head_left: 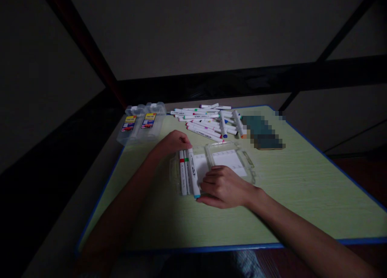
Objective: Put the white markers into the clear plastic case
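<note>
A white marker with a light blue end (194, 173) stretches between my two hands, over the left half of a clear plastic case (174, 177) that lies opened out flat. My left hand (175, 141) is closed at its far end, thumb and finger pinching it. At the near, blue end, my right hand (222, 187) has its fingers curled, the thumb touching the tip. Beside this marker, a red-banded marker (182, 175) and a green-banded marker (186, 173) lie side by side in the case. White paper (229, 161) shows in the case's right half, partly behind my right hand.
Several loose white markers (205, 126) with coloured ends are heaped at the back of the table (302, 189). Another clear case (142, 124) with yellow labels lies open at the back left. A pixelated dark green flat object (261, 130) rests right of the heap.
</note>
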`<state>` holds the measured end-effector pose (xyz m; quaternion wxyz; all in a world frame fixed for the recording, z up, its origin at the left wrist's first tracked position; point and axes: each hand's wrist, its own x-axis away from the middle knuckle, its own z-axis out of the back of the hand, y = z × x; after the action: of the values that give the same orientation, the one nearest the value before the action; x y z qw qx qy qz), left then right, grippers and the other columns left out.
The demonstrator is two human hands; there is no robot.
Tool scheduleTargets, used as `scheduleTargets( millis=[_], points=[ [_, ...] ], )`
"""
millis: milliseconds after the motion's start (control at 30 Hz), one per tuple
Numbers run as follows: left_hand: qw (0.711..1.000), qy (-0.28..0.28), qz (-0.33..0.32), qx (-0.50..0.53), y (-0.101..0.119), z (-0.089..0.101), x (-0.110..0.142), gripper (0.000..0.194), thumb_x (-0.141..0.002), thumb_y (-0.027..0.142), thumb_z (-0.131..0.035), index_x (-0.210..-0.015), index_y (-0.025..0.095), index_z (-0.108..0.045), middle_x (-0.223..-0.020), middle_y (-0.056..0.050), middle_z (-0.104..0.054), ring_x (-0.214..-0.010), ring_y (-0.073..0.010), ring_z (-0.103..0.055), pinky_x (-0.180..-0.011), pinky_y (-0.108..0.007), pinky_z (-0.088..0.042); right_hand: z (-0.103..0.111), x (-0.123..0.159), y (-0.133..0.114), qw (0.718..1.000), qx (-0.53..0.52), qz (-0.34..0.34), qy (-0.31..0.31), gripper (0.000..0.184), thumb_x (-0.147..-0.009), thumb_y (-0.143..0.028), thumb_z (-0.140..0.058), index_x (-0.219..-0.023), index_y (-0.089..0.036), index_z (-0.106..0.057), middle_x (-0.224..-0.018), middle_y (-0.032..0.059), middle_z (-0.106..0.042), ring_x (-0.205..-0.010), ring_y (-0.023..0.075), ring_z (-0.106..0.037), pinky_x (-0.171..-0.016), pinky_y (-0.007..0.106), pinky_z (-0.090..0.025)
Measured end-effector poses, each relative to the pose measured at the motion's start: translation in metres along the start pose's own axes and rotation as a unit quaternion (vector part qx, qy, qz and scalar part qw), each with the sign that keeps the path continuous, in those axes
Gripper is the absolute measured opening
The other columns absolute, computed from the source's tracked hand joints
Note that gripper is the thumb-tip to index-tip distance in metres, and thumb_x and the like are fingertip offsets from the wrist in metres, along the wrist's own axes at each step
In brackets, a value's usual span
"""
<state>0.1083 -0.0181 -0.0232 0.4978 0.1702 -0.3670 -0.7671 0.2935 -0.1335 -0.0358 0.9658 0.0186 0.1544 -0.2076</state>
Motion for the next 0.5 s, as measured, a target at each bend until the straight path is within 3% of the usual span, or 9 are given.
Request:
scheduleTargets(
  millis=[500],
  points=[
    [1.0,-0.005,0.009,-0.009,0.0025,-0.0001,0.0029,0.01,-0.059,0.018,-0.063,-0.059,0.011,-0.056,-0.052,0.001,-0.059,-0.049,-0.0095,-0.052,-0.047,-0.02,-0.036,-0.0001,0.0007,0.0003,1.0,-0.002,-0.005,-0.019,0.04,-0.087,-0.044,-0.036,-0.065,-0.017,-0.054,-0.056,0.0006,-0.058,-0.051,0.012,-0.048,-0.053,0.029,-0.022]
  ],
)
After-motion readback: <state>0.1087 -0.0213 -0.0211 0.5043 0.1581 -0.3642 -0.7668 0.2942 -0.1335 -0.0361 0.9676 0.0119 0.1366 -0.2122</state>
